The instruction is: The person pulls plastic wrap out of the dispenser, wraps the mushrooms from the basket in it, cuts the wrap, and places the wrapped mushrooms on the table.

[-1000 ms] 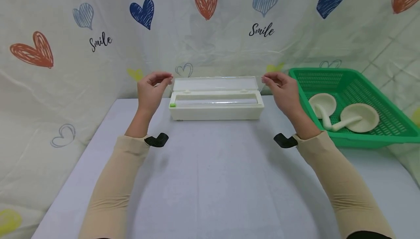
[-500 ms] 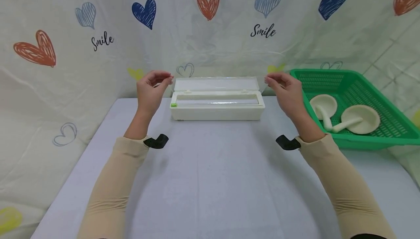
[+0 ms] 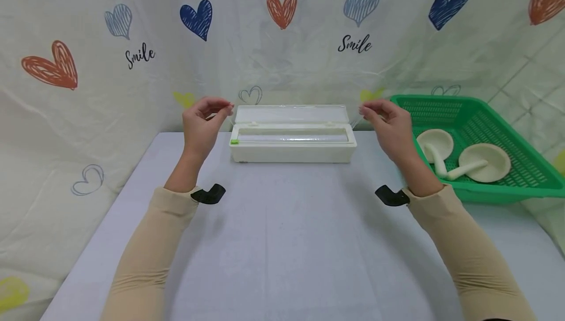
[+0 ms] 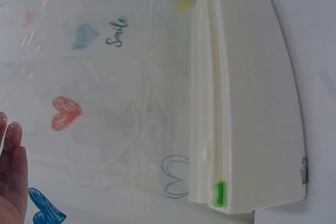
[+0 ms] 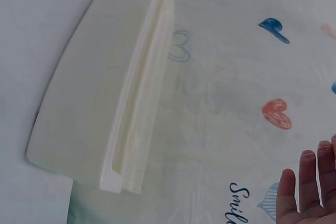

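A long white cling film dispenser (image 3: 293, 154) stands at the back of the table, its lid (image 3: 291, 114) raised and a film roll (image 3: 293, 138) showing through the opening. Clear cling film (image 3: 356, 121) stretches up from it, barely visible between the hands. My left hand (image 3: 199, 127) pinches the film's left corner between thumb and fingers, above the dispenser's left end. At the other end, my right hand (image 3: 392, 130) pinches the right corner. A green slider (image 4: 220, 194) sits at the dispenser's left end. Both wrist views show only fingers at the edge.
A green basket (image 3: 507, 194) stands at the right, close to my right forearm. Two cream ladles (image 3: 485, 162) lie in it. Behind the white-covered table (image 3: 282, 242) hangs a curtain (image 3: 247, 56) printed with hearts.
My right hand has drifted right, away from the dispenser's end, still pinching the film. The left hand has hardly moved. The whole view has shifted slightly.
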A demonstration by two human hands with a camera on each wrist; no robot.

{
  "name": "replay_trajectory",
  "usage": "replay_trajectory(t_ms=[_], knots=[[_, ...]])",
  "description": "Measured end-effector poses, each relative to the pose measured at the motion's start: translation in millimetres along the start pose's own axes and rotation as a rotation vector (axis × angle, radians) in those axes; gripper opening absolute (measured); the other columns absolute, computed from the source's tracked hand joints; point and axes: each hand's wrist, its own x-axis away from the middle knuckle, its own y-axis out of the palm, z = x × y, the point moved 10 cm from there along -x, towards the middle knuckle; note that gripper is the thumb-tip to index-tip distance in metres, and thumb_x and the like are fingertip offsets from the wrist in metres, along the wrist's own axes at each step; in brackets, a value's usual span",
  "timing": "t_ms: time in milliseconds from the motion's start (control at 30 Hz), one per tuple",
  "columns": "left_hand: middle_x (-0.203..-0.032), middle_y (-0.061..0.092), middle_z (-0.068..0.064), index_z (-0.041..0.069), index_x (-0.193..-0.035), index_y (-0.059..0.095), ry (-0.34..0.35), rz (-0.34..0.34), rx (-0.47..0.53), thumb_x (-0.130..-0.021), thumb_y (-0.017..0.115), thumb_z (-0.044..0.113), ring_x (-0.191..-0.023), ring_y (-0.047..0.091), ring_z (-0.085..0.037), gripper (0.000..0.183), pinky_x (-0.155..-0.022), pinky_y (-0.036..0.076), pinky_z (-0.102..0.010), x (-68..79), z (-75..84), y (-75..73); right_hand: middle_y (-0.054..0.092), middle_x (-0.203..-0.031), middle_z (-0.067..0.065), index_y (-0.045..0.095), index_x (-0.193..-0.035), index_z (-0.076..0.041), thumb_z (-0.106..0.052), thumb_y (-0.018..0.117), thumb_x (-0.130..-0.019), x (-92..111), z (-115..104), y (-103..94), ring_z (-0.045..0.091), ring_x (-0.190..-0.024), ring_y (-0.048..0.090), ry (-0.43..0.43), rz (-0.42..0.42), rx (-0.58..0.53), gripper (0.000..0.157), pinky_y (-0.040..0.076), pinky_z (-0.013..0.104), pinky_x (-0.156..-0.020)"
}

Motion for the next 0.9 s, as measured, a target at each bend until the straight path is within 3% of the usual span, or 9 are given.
replay_trajectory(t_ms=[300,500,700,900], knots=[[-0.099,0.073,-0.014,-0.006,-0.100,0.073,0.025,-0.003,-0.002,-0.094,0.071,-0.004,-0.087,0.071,-0.017,0.007,-0.082,0.058,-0.024,4.2,6.6,-1.8,0.068,-0.096,-0.014,0.074,-0.107,0.001,-0.013,0.068,-0.101,4.4,-7.3,-4.0,0.003,-0.089,0.064,-0.017,0.007,-0.028,0.017,0.047,0.018,-0.076],[-0.096,0.075,-0.005,-0.007,-0.099,0.072,0.042,-0.003,0.006,-0.094,0.070,-0.005,-0.088,0.072,-0.021,0.006,-0.082,0.058,-0.025,5.9,11.0,-3.3,0.069,-0.098,-0.008,0.074,-0.107,-0.002,-0.011,0.068,-0.100,5.6,-8.5,-6.4,0.004,-0.090,0.063,-0.015,0.001,-0.031,0.014,0.047,0.019,-0.076],[-0.095,0.075,-0.006,-0.001,-0.097,0.075,0.062,0.003,0.014,-0.093,0.071,-0.005,-0.086,0.072,-0.021,0.006,-0.082,0.058,-0.025,8.2,16.2,-4.9,0.072,-0.099,-0.003,0.075,-0.105,-0.004,-0.007,0.068,-0.099,7.8,-11.6,-8.1,0.007,-0.091,0.065,-0.024,-0.002,-0.054,0.009,0.049,0.018,-0.078],[-0.091,0.073,0.008,-0.006,-0.097,0.073,0.064,-0.005,0.040,-0.092,0.071,-0.007,-0.087,0.073,-0.020,0.006,-0.082,0.059,-0.026,11.8,21.5,-5.1,0.073,-0.099,-0.004,0.075,-0.104,-0.006,-0.004,0.068,-0.099,10.9,-14.4,-10.4,0.005,-0.091,0.067,-0.023,-0.008,-0.062,0.009,0.050,0.016,-0.080]])
